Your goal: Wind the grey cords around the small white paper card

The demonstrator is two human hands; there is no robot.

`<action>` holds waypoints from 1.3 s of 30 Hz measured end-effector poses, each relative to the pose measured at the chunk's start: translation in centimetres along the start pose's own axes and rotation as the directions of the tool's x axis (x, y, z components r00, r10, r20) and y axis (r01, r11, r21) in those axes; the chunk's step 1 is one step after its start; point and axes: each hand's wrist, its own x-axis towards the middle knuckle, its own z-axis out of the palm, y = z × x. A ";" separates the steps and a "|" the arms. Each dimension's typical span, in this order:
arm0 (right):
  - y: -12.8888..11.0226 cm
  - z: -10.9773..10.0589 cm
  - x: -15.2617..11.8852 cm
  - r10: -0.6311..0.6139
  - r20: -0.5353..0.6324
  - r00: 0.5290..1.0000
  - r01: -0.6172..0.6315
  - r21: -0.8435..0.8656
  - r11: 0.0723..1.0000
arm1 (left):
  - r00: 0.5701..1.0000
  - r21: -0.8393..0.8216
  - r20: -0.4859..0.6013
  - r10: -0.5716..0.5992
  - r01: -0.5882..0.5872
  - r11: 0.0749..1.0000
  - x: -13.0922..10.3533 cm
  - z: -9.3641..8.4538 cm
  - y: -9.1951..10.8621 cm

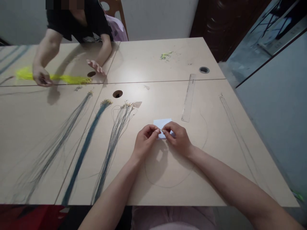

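Note:
Close together in front of me, my left hand (147, 137) and my right hand (176, 135) are both closed in a pinch, fingertips almost meeting. A thin grey cord (165, 187) runs from beneath my left hand in a wide loop over the table, under my right forearm and up to the right. The tiny part between the fingertips is too small to make out clearly; it seems to belong to this cord. Directly below the fingers lies a small white pad of paper (162, 122), partly covered by both hands.
Left lie bundles of grey cords (112, 140), blue-green cords (86, 145) and more grey cords (69, 127), with gold-coloured ends. A clear ruler (188, 97) and a few cords (236, 127) lie right. Across the table, a person's hand (42, 76) touches yellow strands (69, 79). Scraps (166, 56) lie beyond.

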 end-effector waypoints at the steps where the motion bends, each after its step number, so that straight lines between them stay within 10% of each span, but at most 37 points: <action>1: 0.0 0.0 0.0 0.000 -0.002 1.000 0.000 0.000 1.000 | 1.000 -0.012 -0.016 0.007 -0.007 1.000 0.0 0.1 0.0; 39: -0.2 -0.3 0.1 0.103 0.043 0.994 -0.105 0.055 0.993 | 0.902 0.362 0.028 0.431 -0.411 0.837 0.1 0.0 -1.3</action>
